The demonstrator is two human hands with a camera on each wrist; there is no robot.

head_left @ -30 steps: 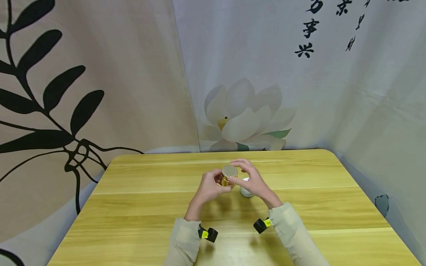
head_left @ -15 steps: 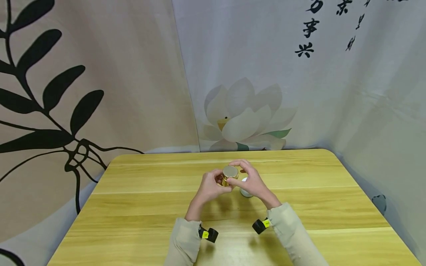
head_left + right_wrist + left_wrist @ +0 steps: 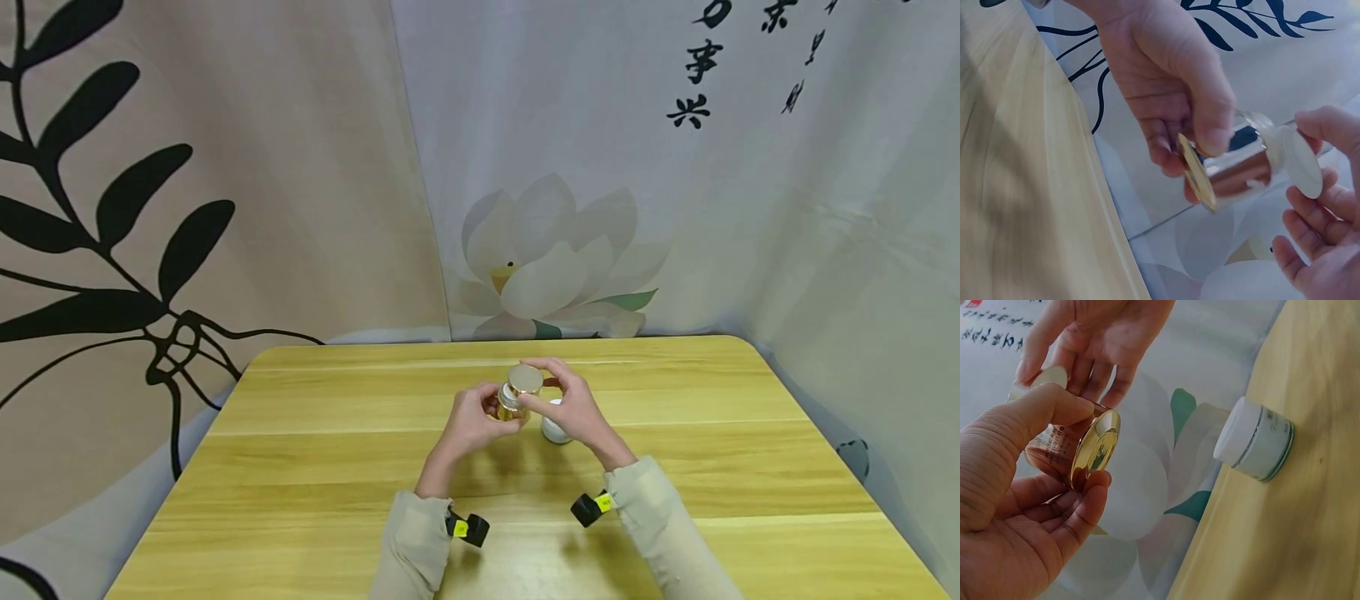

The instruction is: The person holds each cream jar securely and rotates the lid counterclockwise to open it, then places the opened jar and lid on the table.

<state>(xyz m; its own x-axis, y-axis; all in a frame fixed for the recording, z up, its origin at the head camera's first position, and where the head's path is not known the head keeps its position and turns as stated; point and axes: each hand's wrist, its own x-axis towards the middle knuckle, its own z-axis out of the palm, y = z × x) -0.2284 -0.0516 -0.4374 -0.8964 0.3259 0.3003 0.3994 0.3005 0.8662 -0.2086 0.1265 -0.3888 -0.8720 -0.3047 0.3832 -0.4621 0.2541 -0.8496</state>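
My left hand (image 3: 474, 418) grips a shiny gold cosmetic jar (image 3: 511, 407) above the table, its thumb and fingers around the body. In the left wrist view the jar lies tilted, its flared gold base (image 3: 1095, 449) facing the camera. My right hand (image 3: 572, 411) pinches the round lid (image 3: 526, 379) between thumb and fingers. In the right wrist view the lid (image 3: 1302, 164) sits off the jar's neck (image 3: 1264, 132), tilted, with its pale underside showing. A white jar (image 3: 1254, 439) with a lid stands upright on the table beside the right hand, partly hidden by it in the head view.
The light wooden table (image 3: 315, 500) spreads under both arms. Behind it hangs a printed cloth (image 3: 315, 167) with leaves, a flower and dark characters. Each wrist carries a small black camera (image 3: 469, 529) with a yellow label.
The lid has risen off the gold jar and shifted slightly right with my right hand, baring the jar's neck. My left hand and the white jar have stayed in place.
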